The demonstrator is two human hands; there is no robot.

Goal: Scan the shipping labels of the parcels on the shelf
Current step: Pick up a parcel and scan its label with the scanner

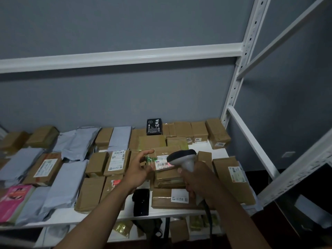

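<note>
On shelf (179, 212), parcels (167, 177), right hand (197, 178) gripping scanner (183, 159)

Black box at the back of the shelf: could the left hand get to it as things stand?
Probably yes. The left hand holds nothing, and the black box lies on top of the brown parcels, uncovered; only low parcels lie between.

"220" and "2004" on labels of two brown boxes (199, 132) (217, 133) at shelf rear.
</note>
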